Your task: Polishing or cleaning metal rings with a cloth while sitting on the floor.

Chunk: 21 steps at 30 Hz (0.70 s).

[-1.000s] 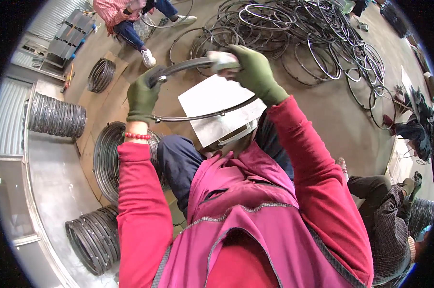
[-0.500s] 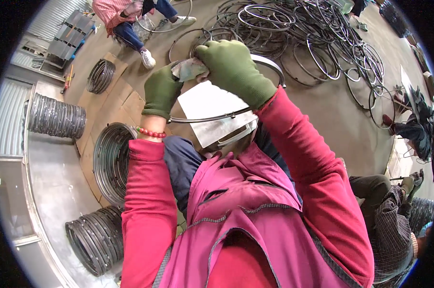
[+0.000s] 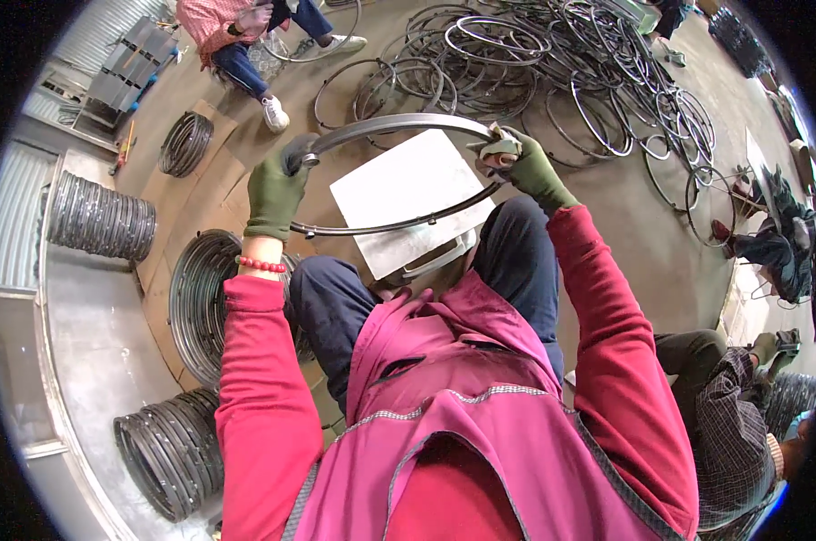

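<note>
Well, I have the dark hoop (image 3: 399, 123) up in front of me, in the upper middle of the frame, a hand at either end. Seen at a slant, it makes a flattened oval whose long axis runs from left to right, its right end slightly higher in the frame. The broad far arc bows toward the top edge, and the thinner near arc, dotted with small lugs, sags toward my knees.

My gloved left hand (image 3: 277, 187) is closed around the oval's left end. My gloved right hand (image 3: 536, 173) is curled over a crumpled cloth (image 3: 500, 150) at the right end; I cannot tell how far the cloth wraps the rim. Behind and below the hoop lies a white flat panel (image 3: 408, 194), seen through the opening, its edges askew to the oval.

A nest of hoops (image 3: 191, 311) lies beside my left forearm, with a stack of hoops (image 3: 160, 451) on its side at lower left. A tangled pile of hoops (image 3: 597, 86) spreads across the upper right, and a seated co-worker (image 3: 214, 36) is at upper left.
</note>
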Motion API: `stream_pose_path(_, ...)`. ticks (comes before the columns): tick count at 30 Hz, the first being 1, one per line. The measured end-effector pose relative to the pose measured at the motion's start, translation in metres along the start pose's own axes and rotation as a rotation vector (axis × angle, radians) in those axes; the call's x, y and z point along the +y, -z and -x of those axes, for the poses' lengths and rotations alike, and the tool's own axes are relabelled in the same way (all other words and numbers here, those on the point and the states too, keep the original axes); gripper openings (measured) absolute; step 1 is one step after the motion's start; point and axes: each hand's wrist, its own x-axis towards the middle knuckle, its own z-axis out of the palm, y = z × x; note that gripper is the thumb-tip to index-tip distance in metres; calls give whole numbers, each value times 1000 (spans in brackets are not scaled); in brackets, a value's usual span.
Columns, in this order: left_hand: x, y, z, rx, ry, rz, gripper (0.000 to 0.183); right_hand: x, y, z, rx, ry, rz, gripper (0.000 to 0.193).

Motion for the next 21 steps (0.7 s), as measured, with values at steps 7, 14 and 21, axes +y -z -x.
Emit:
stream_pose_path(7,24,0,3,31,-206,-136,26,-128,-58,-35,-265,252,902,43)
stream_pose_path(14,11,-13,-17,74,-501,-318,29,-159,-135,-68,-417,228,1218,28)
stream_pose_path(21,-76,10,-1,103,18,183,27,-74,-55,-62,-341,18,521,42)
